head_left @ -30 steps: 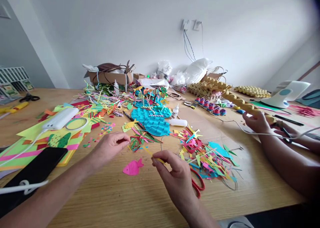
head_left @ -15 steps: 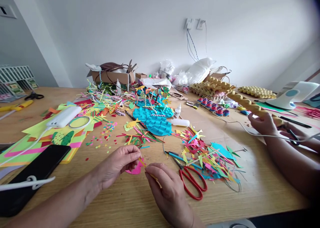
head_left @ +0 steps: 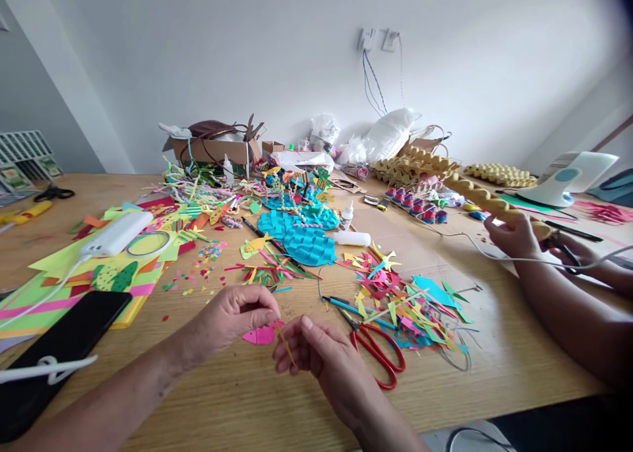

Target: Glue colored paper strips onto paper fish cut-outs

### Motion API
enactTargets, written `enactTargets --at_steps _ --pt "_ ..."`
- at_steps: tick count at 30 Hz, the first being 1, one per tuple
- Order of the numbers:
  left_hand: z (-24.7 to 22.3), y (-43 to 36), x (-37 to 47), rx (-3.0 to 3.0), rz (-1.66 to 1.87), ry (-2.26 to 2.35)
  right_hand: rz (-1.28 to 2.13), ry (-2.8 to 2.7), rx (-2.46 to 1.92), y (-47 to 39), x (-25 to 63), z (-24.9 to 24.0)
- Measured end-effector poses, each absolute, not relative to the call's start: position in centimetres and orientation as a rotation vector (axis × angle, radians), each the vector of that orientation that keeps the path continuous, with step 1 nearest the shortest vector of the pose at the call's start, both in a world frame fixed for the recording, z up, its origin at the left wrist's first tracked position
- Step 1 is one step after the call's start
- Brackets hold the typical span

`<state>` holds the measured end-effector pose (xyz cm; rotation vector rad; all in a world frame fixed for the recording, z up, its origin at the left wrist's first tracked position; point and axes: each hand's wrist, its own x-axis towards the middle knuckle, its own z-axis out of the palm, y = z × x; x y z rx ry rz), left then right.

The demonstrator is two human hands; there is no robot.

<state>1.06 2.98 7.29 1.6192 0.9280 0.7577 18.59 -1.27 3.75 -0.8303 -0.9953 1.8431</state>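
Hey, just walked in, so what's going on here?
The person's left hand pinches a thin yellow paper strip, its lower end by the open right hand. A pink paper fish lies partly hidden beyond them, red-handled metal scissors to the right. A co-worker's hand holds a bumpy yellow egg-tray piece.

"Where was the paper fish (head_left: 258, 335)?"
"On the table (head_left: 222, 406), partly behind the left hand (head_left: 242, 315). A strip (head_left: 286, 348) ran from there to the right hand (head_left: 319, 356), and scissors (head_left: 368, 342) lay right of that."
"Far left?"
"A phone (head_left: 84, 326), with a power bank (head_left: 117, 234) behind it on paper sheets (head_left: 59, 260)."
"Further back?"
"A dropper bottle (head_left: 345, 217) stood behind the paper scraps (head_left: 383, 287), egg trays (head_left: 410, 169) behind it to the right, and a cardboard box (head_left: 220, 154) at left, before the wall (head_left: 247, 49)."
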Motion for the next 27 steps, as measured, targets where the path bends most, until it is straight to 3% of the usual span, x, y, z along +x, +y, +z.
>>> enactTargets --at_steps 4,12,21,24,27 --pt "7.1 2.9 1.1 1.786 0.738 0.881 2.061 -0.900 -0.743 -1.4 18.0 4.1" --pt "6.4 2.8 0.1 1.631 0.737 0.922 1.701 -1.074 -0.968 -1.3 17.6 3.6" --pt "6.2 3.0 0.9 1.774 0.656 1.048 1.628 -1.249 -1.046 -1.4 17.1 3.3" --pt "6.6 3.2 0.5 1.686 0.628 1.035 1.394 -1.472 -1.077 -1.5 18.0 3.2" --pt "7.2 3.3 0.1 1.559 0.595 0.984 0.833 -1.690 -1.146 -1.3 19.2 2.9"
